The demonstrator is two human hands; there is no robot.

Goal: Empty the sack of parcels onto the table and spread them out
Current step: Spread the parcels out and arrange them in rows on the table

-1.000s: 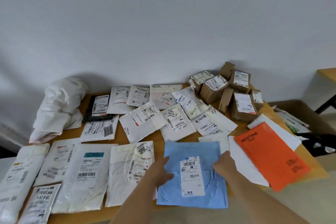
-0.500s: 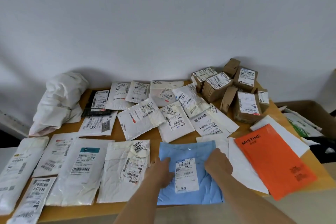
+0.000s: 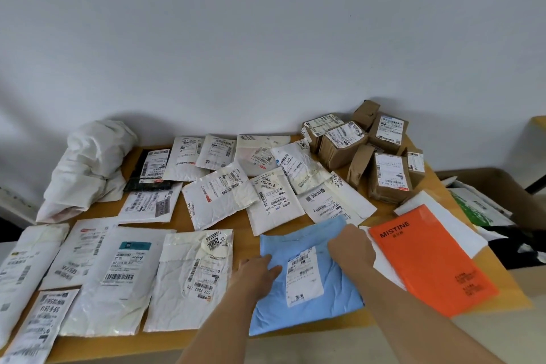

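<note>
Lying flat near the front edge of the wooden table (image 3: 419, 183), a blue parcel (image 3: 310, 301) with a white shipping label sits under both hands. The left hand (image 3: 255, 270) rests on its left edge with fingers stretched out fairly straight across the plastic, pressing rather than gripping. The right hand (image 3: 351, 248) is on the upper right part of the same parcel; its fingers bend down onto the plastic near the top corner, but whether they pinch it or only press I cannot tell (the back of the hand hides the fingertips).

Just right of the blue parcel, an orange parcel (image 3: 428, 260) printed with MISTINE lies tilted on top of white envelopes (image 3: 443, 216), its lower corner reaching past the table's front edge. To the left, a crumpled white mailer (image 3: 189, 281) marked 2004 lies beside the blue one, and more white mailers (image 3: 97, 275) run on to the left edge. Behind them a second row of white mailers (image 3: 271, 195) overlaps across the middle of the table, with one black mailer (image 3: 150, 174) among them at the back left.

A pile of brown cardboard boxes (image 3: 381, 154) stands at the back right corner against the wall. The emptied white sack (image 3: 88, 165) is slumped at the back left corner, touching the wall. Off the table to the right, an open cardboard carton (image 3: 502, 186) holds loose packaging.
</note>
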